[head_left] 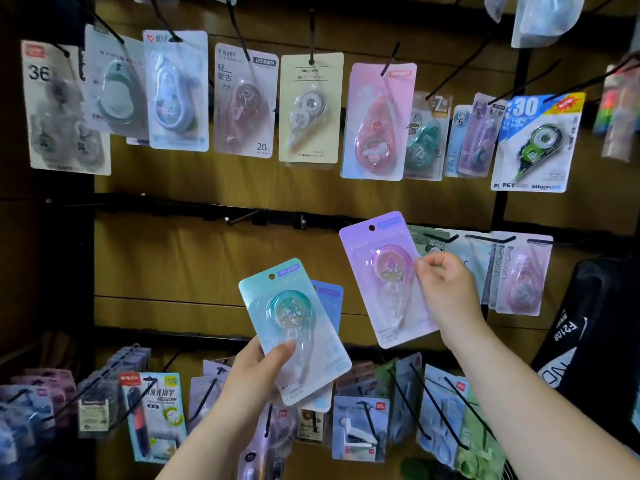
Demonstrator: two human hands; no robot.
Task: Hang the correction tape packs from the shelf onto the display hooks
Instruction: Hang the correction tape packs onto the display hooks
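The lilac correction tape pack (384,271) is a glossy card with rounded corners and a round hanging hole near its top. A clear blister on its face holds a teardrop-shaped dispenser with a toothed purple wheel. It is held up in front of the wooden back panel (190,265), tilted with its top leaning left, just below the black middle rail (173,207). The right hand (446,289) pinches its right edge between thumb and curled fingers.

Lower and to the left, the left hand (256,372) grips a teal correction tape pack (294,327) of the same shape, thumb across its lower face. A blue pack (330,296) is tucked behind it, mostly hidden.

A black wire hook (242,216) juts from the middle rail, left of the lilac pack. On the upper row hang a cream carded pack (310,105) and a pink carded pack (377,123) among others. More pale packs (519,271) hang on the middle rail just beyond the right hand.
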